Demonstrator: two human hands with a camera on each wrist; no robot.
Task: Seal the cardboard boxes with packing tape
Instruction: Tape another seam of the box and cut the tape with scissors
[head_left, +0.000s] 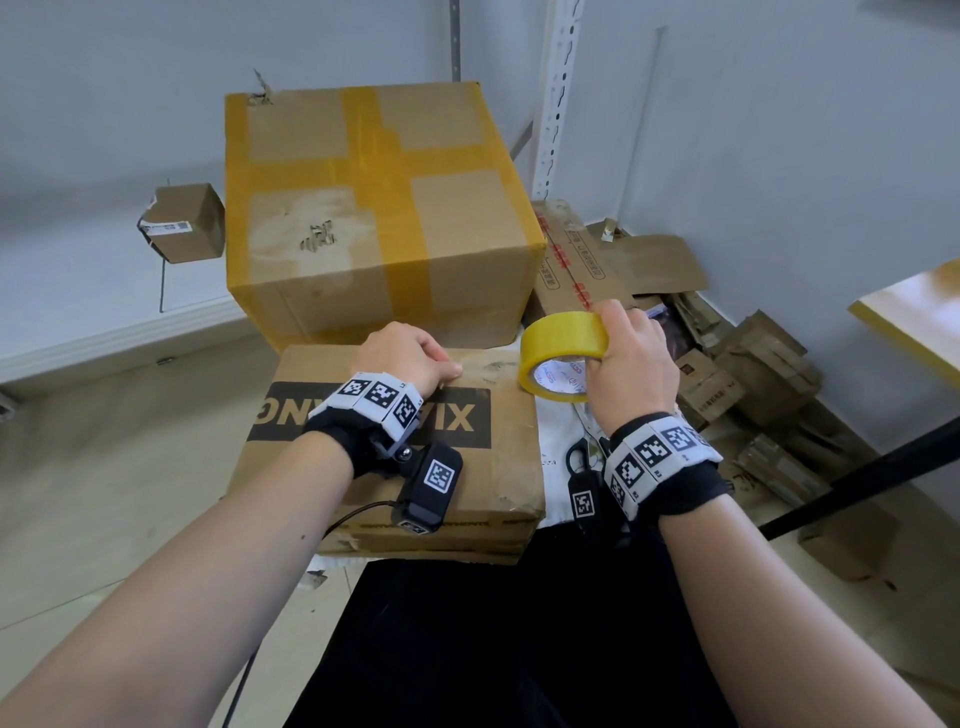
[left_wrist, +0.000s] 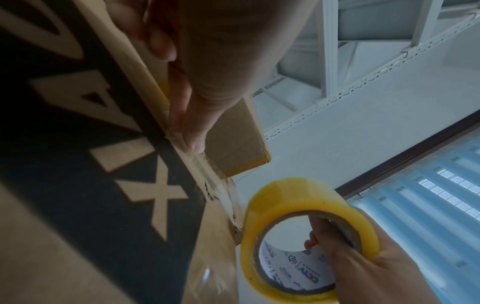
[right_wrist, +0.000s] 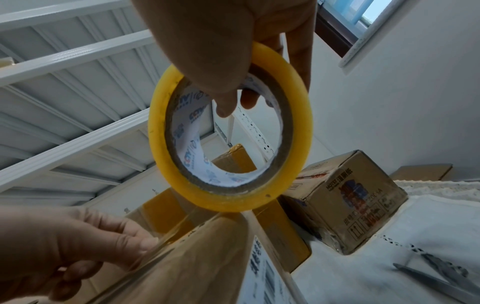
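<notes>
A flat cardboard box (head_left: 415, 483) with a black printed band lies in front of me. My left hand (head_left: 431, 364) rests on its far top edge with the thumb (left_wrist: 192, 131) flat on the top and the fingers (right_wrist: 140, 242) curled, holding the free tape end against the box. A clear tape strip (right_wrist: 182, 228) runs from there to the yellow tape roll (head_left: 563, 338). My right hand (head_left: 618, 353) grips that roll just past the box's right end, with fingers through the core (right_wrist: 233, 100).
A big box (head_left: 374, 208) crossed with yellow tape stands right behind the flat one. A small box (head_left: 184, 223) sits at the left. Scissors (head_left: 582, 457) lie on a white cloth (right_wrist: 389, 277) at the right, near another printed box (right_wrist: 345, 201). Flattened cartons (head_left: 753, 374) are piled beyond.
</notes>
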